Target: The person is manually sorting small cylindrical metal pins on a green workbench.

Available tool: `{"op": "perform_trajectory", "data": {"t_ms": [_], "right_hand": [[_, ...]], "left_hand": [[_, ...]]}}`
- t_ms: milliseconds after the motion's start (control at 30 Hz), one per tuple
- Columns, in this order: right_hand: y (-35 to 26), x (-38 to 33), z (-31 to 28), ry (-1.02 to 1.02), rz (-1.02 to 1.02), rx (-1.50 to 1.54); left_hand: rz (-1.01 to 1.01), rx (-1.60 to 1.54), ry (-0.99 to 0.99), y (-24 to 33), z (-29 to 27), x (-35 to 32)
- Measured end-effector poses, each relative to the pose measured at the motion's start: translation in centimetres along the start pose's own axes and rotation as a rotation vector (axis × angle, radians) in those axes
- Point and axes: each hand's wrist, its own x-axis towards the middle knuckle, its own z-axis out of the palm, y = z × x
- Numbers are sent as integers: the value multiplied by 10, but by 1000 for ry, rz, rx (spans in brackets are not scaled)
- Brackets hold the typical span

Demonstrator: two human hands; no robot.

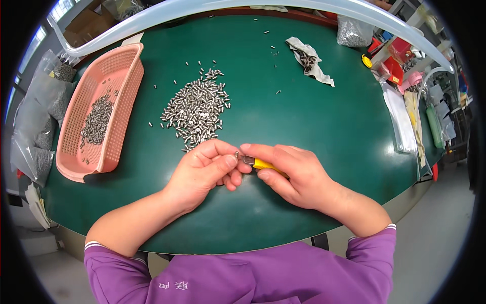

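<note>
Pink basket point(121, 81), green table point(329, 121), yellow-handled tool point(266, 164).

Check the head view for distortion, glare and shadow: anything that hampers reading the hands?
Head view: strong fisheye bend, the green table edge curves and the corners are black. Soft even light with faint shadows under the left hand and right hand. Mild sheen on the pile of small metal parts. The hands are sharp; the clutter at the right rim smears.

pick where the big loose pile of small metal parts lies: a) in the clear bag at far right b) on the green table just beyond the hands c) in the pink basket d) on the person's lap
b: the big pile of metal parts lies loose on the green table, just beyond the left hand and right hand; the pink basket holds a smaller heap.
</note>
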Motion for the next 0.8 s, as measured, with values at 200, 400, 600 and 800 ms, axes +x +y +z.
{"op": "perform_trajectory", "data": {"t_ms": [200,400,600,800], "right_hand": [[-2,2,4,2,-25,9],[-4,3,5,17,-25,8],[-4,3,6,27,-37,-13],[-5,2,5,8,-23,-72]], "left_hand": [[3,-7,8,1,1,-2],[11,-18,11,0,0,-2],[2,-1,23,-1,0,-1],[-20,54,43,0,2,-1]]}}
